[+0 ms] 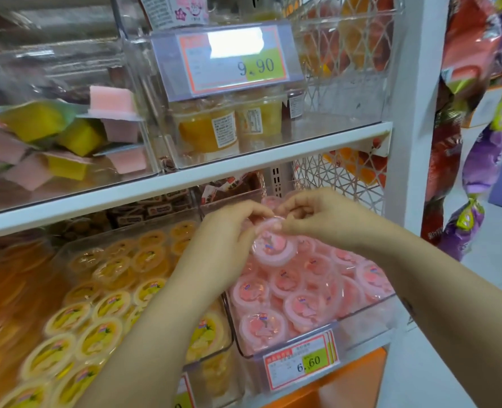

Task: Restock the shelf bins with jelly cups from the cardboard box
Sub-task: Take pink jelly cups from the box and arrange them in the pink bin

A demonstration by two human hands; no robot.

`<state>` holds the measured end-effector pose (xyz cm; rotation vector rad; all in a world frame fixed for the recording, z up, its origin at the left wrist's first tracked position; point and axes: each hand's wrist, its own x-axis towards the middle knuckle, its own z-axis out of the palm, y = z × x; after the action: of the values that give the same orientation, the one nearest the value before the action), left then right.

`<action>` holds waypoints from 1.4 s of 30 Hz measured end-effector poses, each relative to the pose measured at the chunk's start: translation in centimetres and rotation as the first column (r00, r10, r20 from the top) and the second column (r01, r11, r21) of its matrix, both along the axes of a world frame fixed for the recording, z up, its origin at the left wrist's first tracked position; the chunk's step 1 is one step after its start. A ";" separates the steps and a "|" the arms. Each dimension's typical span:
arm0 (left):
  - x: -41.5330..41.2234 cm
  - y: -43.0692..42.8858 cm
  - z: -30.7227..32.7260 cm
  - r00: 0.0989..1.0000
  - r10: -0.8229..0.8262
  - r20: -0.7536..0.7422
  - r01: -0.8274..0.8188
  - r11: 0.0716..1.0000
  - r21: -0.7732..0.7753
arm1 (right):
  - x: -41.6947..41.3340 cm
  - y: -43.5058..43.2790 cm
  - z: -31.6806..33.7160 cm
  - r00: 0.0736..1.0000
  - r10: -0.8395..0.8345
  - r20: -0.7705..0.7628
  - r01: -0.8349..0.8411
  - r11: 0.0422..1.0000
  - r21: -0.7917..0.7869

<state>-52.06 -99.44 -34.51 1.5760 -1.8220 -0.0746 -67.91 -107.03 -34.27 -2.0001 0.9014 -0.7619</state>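
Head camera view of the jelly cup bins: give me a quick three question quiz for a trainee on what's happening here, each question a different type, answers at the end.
1. True or false: the left hand and the right hand both pinch one pink jelly cup.
2. Pick one: the price tag on the pink bin reads A 9.90, B 6.60, C 3.30.
3. Fill in: the neighbouring bin to the left holds ____ cups.
Key: 1 true; 2 B; 3 yellow.
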 end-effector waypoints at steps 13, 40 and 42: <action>1.3 -1.0 -0.3 0.990 0.060 -0.128 -0.066 0.997 -0.042 | 0.8 -0.7 -0.6 0.990 -0.038 0.135 0.003 0.967 0.254; 2.8 -0.5 -1.5 0.891 0.169 0.422 -0.357 0.834 0.421 | 2.4 -2.5 -3.1 0.855 -0.183 -0.484 0.113 0.979 -0.171; 2.8 -0.4 -1.5 0.890 0.175 0.422 -0.360 0.836 0.413 | 2.6 -2.7 -3.3 0.842 -0.233 -0.488 0.133 0.964 -0.231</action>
<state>-49.29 -99.84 -36.04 2.3306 -1.9296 -0.1133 -65.27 -109.70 -37.56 -2.3631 1.3900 -0.4231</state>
